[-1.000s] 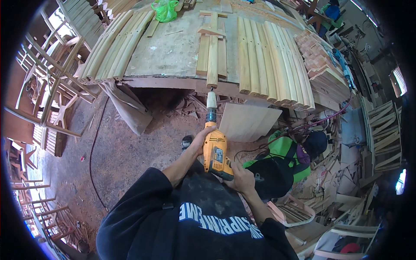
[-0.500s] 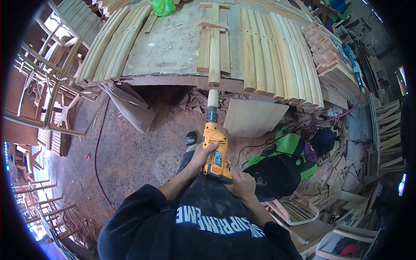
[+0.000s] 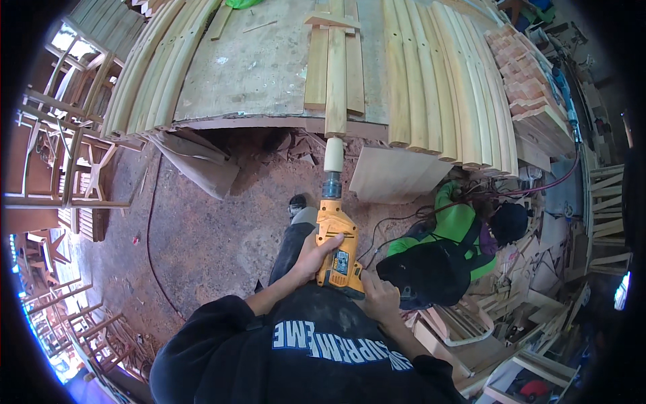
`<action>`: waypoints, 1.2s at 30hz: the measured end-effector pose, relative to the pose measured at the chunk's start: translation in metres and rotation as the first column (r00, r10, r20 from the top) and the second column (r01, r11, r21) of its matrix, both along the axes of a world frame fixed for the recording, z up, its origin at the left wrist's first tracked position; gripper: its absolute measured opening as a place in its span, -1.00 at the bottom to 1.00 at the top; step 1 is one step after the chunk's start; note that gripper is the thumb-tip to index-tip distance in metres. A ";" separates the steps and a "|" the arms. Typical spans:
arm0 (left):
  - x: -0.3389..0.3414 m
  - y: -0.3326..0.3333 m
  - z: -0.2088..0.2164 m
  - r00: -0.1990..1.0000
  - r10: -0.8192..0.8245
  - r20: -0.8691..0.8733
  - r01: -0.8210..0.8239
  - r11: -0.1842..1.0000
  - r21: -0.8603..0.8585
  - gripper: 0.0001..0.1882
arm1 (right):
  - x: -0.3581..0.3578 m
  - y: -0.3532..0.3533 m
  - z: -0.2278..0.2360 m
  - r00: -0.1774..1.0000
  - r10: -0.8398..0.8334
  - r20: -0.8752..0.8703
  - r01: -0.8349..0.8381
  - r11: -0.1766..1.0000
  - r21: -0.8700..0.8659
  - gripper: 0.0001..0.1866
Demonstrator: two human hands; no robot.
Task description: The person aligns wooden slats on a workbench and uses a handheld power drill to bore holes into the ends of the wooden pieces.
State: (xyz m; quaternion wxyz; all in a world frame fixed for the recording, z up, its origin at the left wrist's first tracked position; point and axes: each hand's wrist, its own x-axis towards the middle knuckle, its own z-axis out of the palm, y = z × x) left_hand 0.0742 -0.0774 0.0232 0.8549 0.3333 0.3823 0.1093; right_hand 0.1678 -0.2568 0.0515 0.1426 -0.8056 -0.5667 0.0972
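Note:
A yellow power drill (image 3: 336,229) points away from me, with a pale wooden sleeve (image 3: 334,156) in front of its dark chuck. The sleeve's front end meets the near end of a squared wooden bar (image 3: 336,94); no bit shows between them. My left hand (image 3: 316,256) is closed round the drill's body from the left, thumb over the top. At the rear right of the drill, my right hand (image 3: 381,293) grips its handle, which is mostly hidden. The bar lies across flat boards (image 3: 316,81) on the workbench (image 3: 249,87), under a wooden crosspiece (image 3: 331,21).
Rows of shaped wooden bars lie on the bench at left (image 3: 165,74) and right (image 3: 431,87). A person in green (image 3: 452,232) crouches close on my right. A hose (image 3: 153,236) runs over the floor at left. Wooden chair frames (image 3: 81,148) stand far left.
The drill has moved forward relative to the bar. The bit seen between sleeve and bar is now hidden. My view has shifted slightly closer to the bench; both hands keep hold.

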 end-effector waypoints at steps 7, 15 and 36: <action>0.002 0.003 -0.007 0.999 0.019 0.033 -0.018 1.000 -0.017 -0.57 | 0.004 -0.001 -0.009 1.000 0.011 0.026 -0.011 1.000 0.016 -0.40; 0.002 0.005 -0.001 0.999 0.015 0.033 -0.015 1.000 0.000 -0.57 | 0.004 -0.001 -0.009 0.999 0.038 0.028 -0.039 0.999 0.027 -0.41; 0.006 0.007 -0.001 0.999 -0.028 0.033 0.028 1.000 0.007 -0.58 | 0.008 -0.001 -0.011 1.000 0.013 -0.012 -0.012 0.997 0.080 -0.49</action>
